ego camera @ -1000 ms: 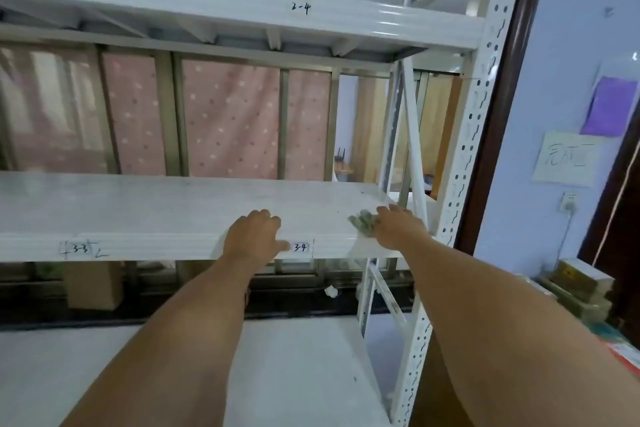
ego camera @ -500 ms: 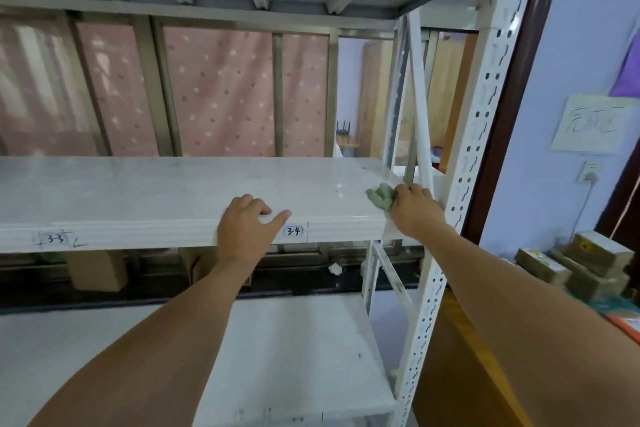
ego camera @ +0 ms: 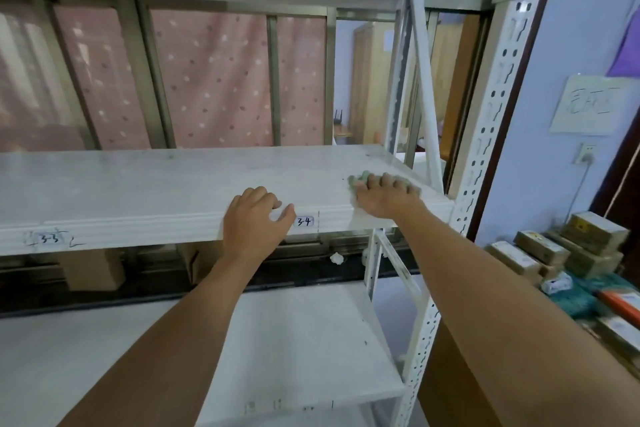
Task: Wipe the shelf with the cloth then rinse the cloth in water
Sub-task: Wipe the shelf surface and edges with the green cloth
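Both hands on the shelf (ego camera: 156, 184), mid-wipe w/ the cloth

Right hand (ego camera: 384, 198) is pressed flat, fingers spread, on top of the green cloth (ego camera: 355, 182), which sits on the shelf's top surface near its right end, just beside the white upright post (ego camera: 485, 163). Only bits of cloth poke out around the fingers, so can't tell how it's folded. Left hand (ego camera: 254, 218) has nothing in it, curled loosely over the shelf's front lip, right next to the "3-4" label (ego camera: 304, 221), prob just bracing. So imo we're in the wiping step; rinse not started, no water in view. Next move prob needs a long sweep left along the shelf w/ steady downward pressure, since most of that surface lies left of the cloth.
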`<state>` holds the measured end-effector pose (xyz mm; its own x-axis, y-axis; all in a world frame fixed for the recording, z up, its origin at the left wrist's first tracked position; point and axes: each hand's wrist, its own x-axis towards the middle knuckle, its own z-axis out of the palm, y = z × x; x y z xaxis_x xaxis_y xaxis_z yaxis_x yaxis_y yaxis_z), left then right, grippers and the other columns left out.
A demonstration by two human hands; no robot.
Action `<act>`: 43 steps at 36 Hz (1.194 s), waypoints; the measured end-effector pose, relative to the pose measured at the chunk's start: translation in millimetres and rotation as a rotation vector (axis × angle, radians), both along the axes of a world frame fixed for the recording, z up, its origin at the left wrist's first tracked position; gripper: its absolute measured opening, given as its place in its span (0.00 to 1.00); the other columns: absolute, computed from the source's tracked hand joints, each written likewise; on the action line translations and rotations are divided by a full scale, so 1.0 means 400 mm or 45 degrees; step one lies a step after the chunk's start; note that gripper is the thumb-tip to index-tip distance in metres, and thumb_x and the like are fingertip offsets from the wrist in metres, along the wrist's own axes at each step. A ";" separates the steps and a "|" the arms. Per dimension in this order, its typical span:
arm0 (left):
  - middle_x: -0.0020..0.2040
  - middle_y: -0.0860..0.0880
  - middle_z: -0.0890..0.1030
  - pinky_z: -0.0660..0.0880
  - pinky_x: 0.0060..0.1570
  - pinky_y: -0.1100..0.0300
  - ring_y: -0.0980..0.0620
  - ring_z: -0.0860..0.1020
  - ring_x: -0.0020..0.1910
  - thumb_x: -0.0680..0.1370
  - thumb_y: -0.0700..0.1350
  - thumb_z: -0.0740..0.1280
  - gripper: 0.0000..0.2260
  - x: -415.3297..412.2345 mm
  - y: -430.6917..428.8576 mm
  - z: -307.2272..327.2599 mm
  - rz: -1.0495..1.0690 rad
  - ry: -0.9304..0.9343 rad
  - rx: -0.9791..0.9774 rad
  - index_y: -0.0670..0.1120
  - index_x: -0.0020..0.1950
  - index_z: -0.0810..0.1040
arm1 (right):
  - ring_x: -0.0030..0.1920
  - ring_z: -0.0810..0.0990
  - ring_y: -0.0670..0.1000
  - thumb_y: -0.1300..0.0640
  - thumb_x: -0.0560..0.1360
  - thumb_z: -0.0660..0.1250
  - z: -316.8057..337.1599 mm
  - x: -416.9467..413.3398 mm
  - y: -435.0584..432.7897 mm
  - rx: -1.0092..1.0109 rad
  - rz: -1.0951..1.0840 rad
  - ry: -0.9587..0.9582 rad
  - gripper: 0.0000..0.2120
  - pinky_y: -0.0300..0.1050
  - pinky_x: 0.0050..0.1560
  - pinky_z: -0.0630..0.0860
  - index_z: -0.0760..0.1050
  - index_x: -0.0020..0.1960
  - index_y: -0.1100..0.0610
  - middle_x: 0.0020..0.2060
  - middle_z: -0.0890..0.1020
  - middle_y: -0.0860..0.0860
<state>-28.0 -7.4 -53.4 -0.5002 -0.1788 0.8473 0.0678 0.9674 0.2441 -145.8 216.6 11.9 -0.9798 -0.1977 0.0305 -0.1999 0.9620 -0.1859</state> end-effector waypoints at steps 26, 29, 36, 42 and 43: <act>0.23 0.49 0.59 0.50 0.30 0.69 0.50 0.59 0.26 0.70 0.41 0.62 0.16 -0.045 -0.021 0.051 -0.006 0.034 -0.011 0.45 0.23 0.63 | 0.77 0.55 0.64 0.31 0.65 0.25 -0.002 -0.084 0.074 0.394 0.267 0.140 0.54 0.63 0.77 0.52 0.50 0.79 0.63 0.77 0.58 0.65; 0.22 0.47 0.62 0.49 0.31 0.69 0.49 0.60 0.26 0.69 0.40 0.63 0.16 -0.052 -0.024 0.048 0.012 0.059 -0.007 0.44 0.22 0.65 | 0.75 0.60 0.65 0.37 0.75 0.32 0.022 -0.100 0.076 0.457 0.281 0.136 0.43 0.60 0.76 0.55 0.52 0.77 0.67 0.74 0.61 0.67; 0.22 0.47 0.62 0.51 0.30 0.64 0.47 0.64 0.23 0.69 0.41 0.62 0.15 -0.058 -0.019 0.053 0.050 0.077 -0.029 0.45 0.22 0.64 | 0.75 0.62 0.62 0.40 0.82 0.39 0.042 -0.207 0.064 0.418 0.278 0.058 0.34 0.60 0.75 0.58 0.55 0.77 0.63 0.75 0.62 0.64; 0.22 0.47 0.62 0.51 0.31 0.63 0.48 0.60 0.24 0.69 0.39 0.63 0.15 -0.065 -0.017 0.046 0.089 0.138 -0.082 0.45 0.22 0.63 | 0.77 0.58 0.61 0.34 0.78 0.34 0.052 -0.245 -0.014 0.358 0.322 0.006 0.40 0.63 0.76 0.54 0.48 0.80 0.59 0.78 0.57 0.62; 0.22 0.48 0.62 0.51 0.30 0.63 0.48 0.60 0.24 0.69 0.39 0.63 0.16 -0.067 -0.016 0.045 0.100 0.142 -0.092 0.45 0.22 0.64 | 0.77 0.58 0.61 0.37 0.81 0.37 0.051 -0.229 -0.029 0.319 0.375 0.024 0.36 0.62 0.76 0.54 0.50 0.79 0.61 0.77 0.58 0.63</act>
<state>-54.7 -13.7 -35.4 -0.3892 -0.1502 0.9088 0.0141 0.9855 0.1688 -237.5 205.0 32.4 -0.8798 -0.4739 -0.0368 -0.4753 0.8781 0.0543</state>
